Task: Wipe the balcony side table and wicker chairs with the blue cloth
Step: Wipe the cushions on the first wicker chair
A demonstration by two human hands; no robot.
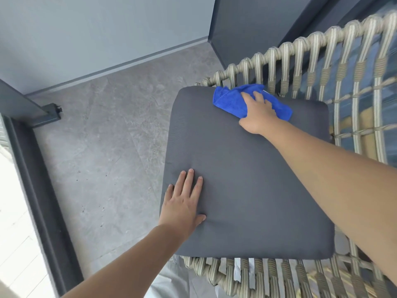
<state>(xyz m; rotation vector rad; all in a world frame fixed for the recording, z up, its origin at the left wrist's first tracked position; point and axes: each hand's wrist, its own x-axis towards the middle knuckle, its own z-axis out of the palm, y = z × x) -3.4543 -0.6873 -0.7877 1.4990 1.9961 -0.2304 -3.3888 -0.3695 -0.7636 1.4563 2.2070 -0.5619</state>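
At the cushion's [247,168] far edge, by the chair [322,67] back, the right hand [257,114] presses the bunched cloth [231,100], which looks soft, light and best held by its gathered folds, while the left hand [184,203] lies flat, fingers straight.

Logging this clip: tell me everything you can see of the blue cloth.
The blue cloth is bright blue, with a fuzzy, microfibre-like look, bunched and folded rather than spread flat. It lies at the far edge of the grey seat cushion, close to the wicker chair rim. The right hand presses on it, fingers over its middle; its ends stick out on both sides.
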